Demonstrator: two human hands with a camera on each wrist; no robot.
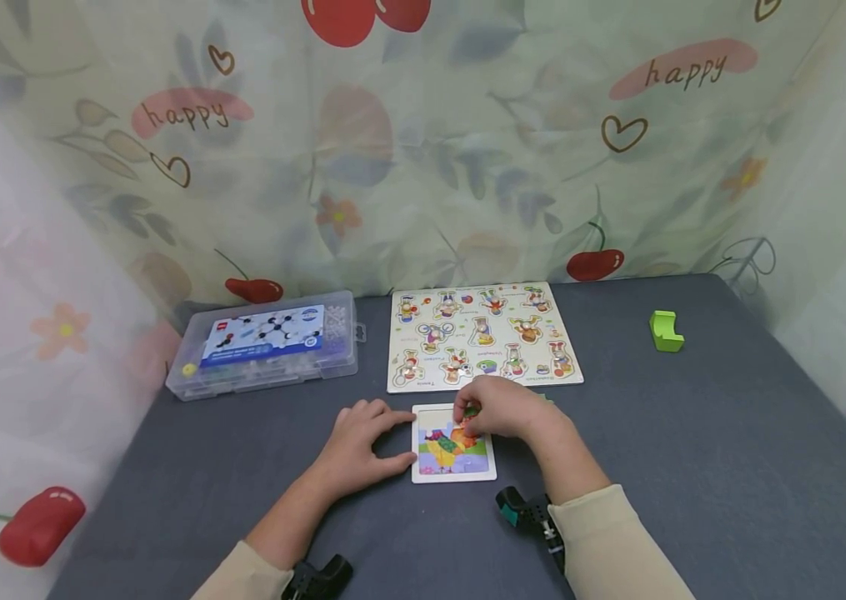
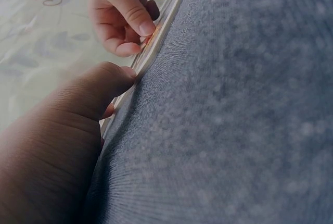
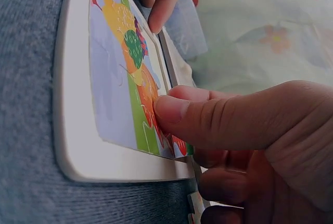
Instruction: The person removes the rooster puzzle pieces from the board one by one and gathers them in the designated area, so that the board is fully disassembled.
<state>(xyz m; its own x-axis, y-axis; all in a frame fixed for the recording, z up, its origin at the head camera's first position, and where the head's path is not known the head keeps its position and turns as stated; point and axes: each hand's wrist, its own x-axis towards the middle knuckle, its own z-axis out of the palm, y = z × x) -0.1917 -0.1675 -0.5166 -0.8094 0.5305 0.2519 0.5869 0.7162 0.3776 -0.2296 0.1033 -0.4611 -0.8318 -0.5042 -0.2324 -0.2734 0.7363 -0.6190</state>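
Note:
A small jigsaw puzzle in a white tray (image 1: 455, 478) lies flat on the dark cloth, its lower part filled with a picture of a yellow and orange bird (image 3: 122, 18). My left hand (image 1: 362, 442) rests beside the tray, with thumb and forefinger stretched against its left edge. Over the tray's upper right area, my right hand (image 1: 507, 410) pinches a red and green puzzle piece (image 1: 472, 411) between thumb and fingers. The right thumb (image 3: 174, 110) comes down at the orange part of the picture. The hand hides much of that corner.
Behind the tray lies a larger board with animal figures (image 1: 483, 333). A clear plastic case (image 1: 265, 346) with a blue label stands at the back left. Off to the right sits a green block (image 1: 666, 333). A patterned curtain (image 1: 423, 167) closes off the back.

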